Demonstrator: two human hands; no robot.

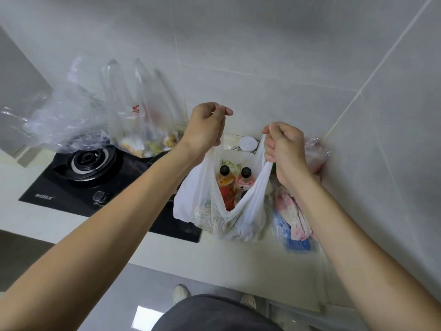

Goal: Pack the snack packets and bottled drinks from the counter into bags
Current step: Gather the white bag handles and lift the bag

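Your left hand (207, 126) and right hand (285, 145) each clench one handle of the white carrier bag (202, 206), which hangs directly below at 6 o'clock over the bench (238, 259), long axis vertical. Inside: two capped bottled drinks (225, 181) upright. Two clear bags (143, 111) stand at 10 o'clock.

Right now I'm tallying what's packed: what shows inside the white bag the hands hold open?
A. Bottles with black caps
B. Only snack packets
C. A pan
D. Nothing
A: the left hand and right hand pull the handles of the white bag apart, and bottles with black caps stand inside.
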